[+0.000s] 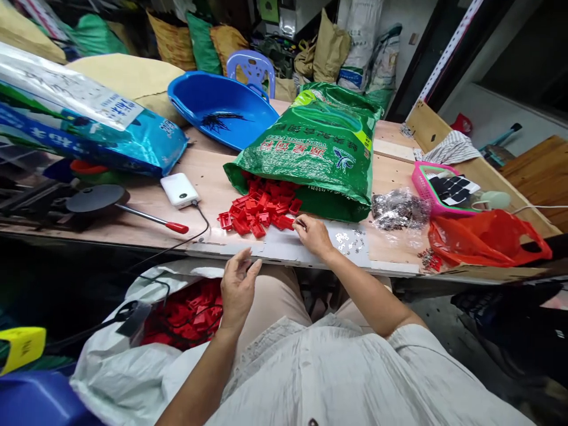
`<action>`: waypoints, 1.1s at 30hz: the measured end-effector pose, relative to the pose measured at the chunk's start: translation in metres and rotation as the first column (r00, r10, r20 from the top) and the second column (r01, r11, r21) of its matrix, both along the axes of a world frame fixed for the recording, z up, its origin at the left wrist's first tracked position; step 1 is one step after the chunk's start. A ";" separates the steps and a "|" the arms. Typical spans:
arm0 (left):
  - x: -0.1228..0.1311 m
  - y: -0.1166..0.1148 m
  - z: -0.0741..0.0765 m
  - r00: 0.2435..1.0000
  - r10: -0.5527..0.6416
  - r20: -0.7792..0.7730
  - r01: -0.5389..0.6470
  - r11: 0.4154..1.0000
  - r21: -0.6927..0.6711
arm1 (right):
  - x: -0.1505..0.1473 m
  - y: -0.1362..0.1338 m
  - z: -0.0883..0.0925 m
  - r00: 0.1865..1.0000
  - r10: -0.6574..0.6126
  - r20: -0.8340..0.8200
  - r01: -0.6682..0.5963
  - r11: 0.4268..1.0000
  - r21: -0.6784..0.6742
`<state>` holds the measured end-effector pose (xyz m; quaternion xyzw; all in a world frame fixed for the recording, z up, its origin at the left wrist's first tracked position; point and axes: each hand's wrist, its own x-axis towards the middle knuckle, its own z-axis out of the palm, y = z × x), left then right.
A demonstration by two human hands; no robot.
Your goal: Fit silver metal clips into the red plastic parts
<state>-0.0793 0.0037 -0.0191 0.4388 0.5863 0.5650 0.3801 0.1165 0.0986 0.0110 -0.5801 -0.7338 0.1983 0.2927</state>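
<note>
One green sack (319, 142) is laid on the table (204, 171) and is taken as landmark. One heap of red plastic parts (261, 210) is spread at its mouth (too overlapped to be counted). Two hands are seen, both on the near side of the sack. The right hand (313, 234) is held at the heap's near right edge, thumb and fingers brought together; whether a part is pinched cannot be told. The left hand (239, 281) is held by the table edge, left of the other, fingers loosely curled and parted from the thumb; nothing is seen gripped.

One scatter of metal pieces (350, 241), too small for counting, is found just in front of the sack. To its right are noted one clear plastic bag (399, 210), one pink basket (419, 183) and one red plastic bag (488, 236); to its left, one white device (180, 190), one red-tipped lever (176, 227) and one blue basin (199, 97).

Surface: wood-toned, partly covered by a grey sheet (281, 244) before the sack. Room: one purple chair (266, 77) is seen beyond the sack.
</note>
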 end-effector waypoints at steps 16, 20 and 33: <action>0.076 0.013 0.006 0.769 -0.270 0.579 0.421 0.896 -0.142 | 0.045 -0.084 -0.011 0.960 0.246 -0.134 -0.250 0.968 -0.012; 0.069 0.010 0.009 0.716 -0.234 0.657 0.452 0.874 -0.181 | 0.071 -0.076 -0.003 0.970 0.137 -0.199 -0.146 0.989 -0.035; 0.076 -0.003 0.018 0.694 -0.299 0.655 0.523 0.834 -0.173 | 0.114 -0.068 0.004 0.915 -0.156 0.373 0.215 0.969 -0.121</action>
